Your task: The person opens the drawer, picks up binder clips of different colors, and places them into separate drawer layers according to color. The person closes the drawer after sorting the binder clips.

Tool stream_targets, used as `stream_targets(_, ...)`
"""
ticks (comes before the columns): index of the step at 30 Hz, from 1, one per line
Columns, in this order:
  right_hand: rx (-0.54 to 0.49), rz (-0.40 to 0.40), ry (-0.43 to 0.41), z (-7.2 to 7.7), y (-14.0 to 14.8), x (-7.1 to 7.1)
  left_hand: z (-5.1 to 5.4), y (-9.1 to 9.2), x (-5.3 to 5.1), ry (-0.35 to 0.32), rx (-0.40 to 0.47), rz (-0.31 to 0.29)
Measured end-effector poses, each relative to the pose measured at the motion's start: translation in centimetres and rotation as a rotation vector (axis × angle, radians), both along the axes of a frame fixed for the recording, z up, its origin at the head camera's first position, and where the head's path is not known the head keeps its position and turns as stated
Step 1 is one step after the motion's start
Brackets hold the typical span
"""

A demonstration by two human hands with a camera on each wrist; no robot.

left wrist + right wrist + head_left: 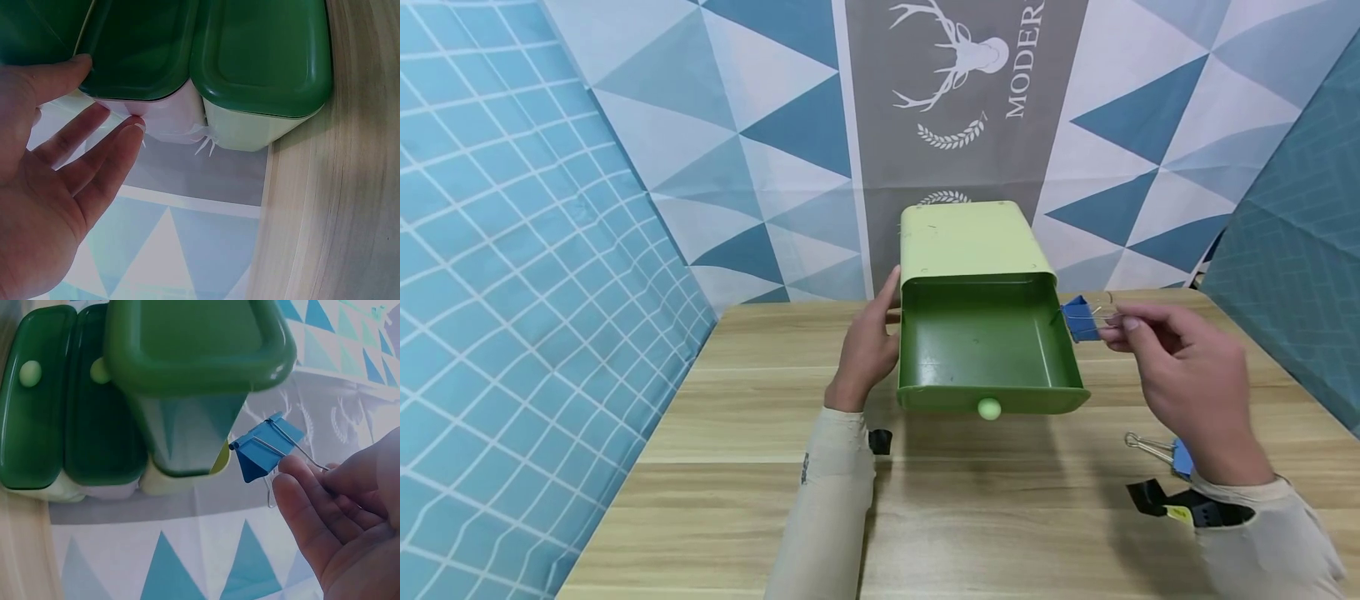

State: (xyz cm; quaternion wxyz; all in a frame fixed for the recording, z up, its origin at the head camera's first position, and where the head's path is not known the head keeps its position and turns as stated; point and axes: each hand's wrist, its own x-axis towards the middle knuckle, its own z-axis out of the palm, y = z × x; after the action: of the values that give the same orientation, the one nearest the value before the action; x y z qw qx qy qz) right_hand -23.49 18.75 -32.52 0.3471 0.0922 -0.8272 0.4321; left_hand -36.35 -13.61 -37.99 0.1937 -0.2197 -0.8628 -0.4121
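My right hand [1195, 379] pinches a blue binder clip [1081, 320] by its wire handles, just right of the open top drawer [1037, 402]. In the right wrist view the binder clip [259, 450] hangs beside the pulled-out drawer [200, 347], its wire handles between thumb and fingers. That drawer, dark green inside with a pale round knob [989, 408], belongs to a light green drawer unit [970, 237]. Against the unit's left side rests my left hand [867, 350], its fingers fairly straight and spread in the left wrist view.
Below the open drawer are two closed drawers, a middle one [140, 50] and a bottom one [262, 56]. A second blue binder clip [1182, 458] lies on the wooden table [737, 500] by my right wrist. Patterned cloth [775, 125] hangs behind.
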Motion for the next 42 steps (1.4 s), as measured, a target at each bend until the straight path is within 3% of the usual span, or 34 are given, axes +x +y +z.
stream_targets(8,0.074,0.065,0.029,0.9,-1.8,-0.5,0.1,0.0,-0.1,-0.006,0.005,0.003)
stream_targets(20,0.178,0.185,0.019,0.3,-4.3,-1.3,0.0,0.0,-0.2,0.002,0.030,-0.019)
stream_targets(27,0.288,0.251,-0.063,0.1,-5.0,-1.7,0.0,0.0,-0.2,0.005,0.036,-0.024)
stream_targets(33,0.319,0.301,-0.108,0.3,-5.7,-1.7,0.0,0.0,-0.2,0.006,0.029,-0.019)
stream_targets(42,0.356,0.300,-0.140,0.1,-6.0,-1.8,-0.1,0.0,-0.3,-0.007,0.017,-0.010)
